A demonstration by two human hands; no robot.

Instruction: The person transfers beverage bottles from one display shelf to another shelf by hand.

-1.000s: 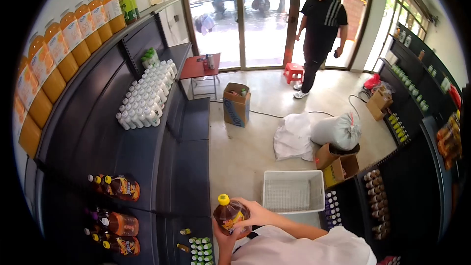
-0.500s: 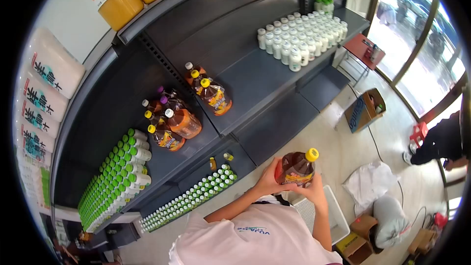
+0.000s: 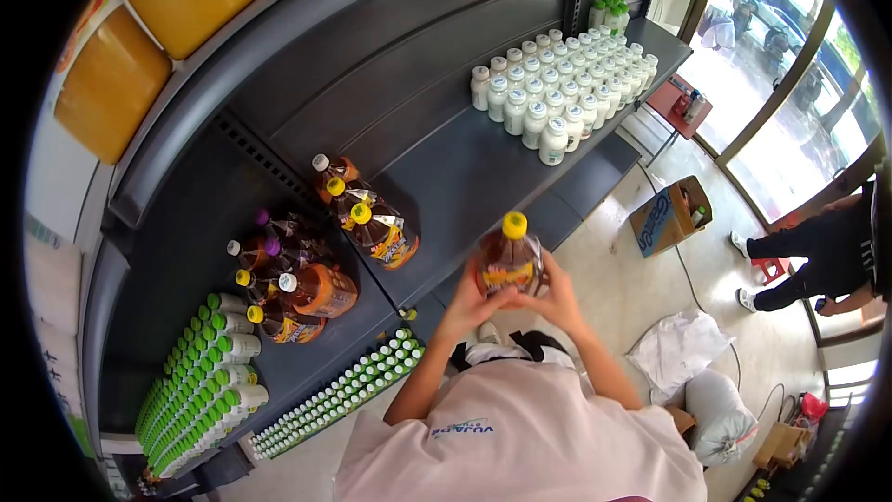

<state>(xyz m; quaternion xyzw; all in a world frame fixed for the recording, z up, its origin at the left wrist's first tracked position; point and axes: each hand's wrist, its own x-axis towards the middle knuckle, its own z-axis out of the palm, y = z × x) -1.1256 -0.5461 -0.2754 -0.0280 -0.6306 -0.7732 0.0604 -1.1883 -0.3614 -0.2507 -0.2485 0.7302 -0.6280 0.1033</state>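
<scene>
A large bottle of dark tea-coloured drink with a yellow cap is held upright in front of my chest. My left hand wraps round its left side, and my right hand grips the right side. The bottle is close to the front edge of the grey shelf. On that shelf, to the left, stands a short row of similar bottles with yellow and white caps. Beside them is another cluster of large bottles with yellow, white and purple caps.
White bottles stand in rows at the shelf's right. Green-capped bottles fill the left end, with more on the lower shelf. Orange juice jugs sit above. A cardboard box, white sacks and another person are on the right.
I have moved nearer the shelf, carrying the bottle up and leftward in both hands. The other person has stepped further into view.
</scene>
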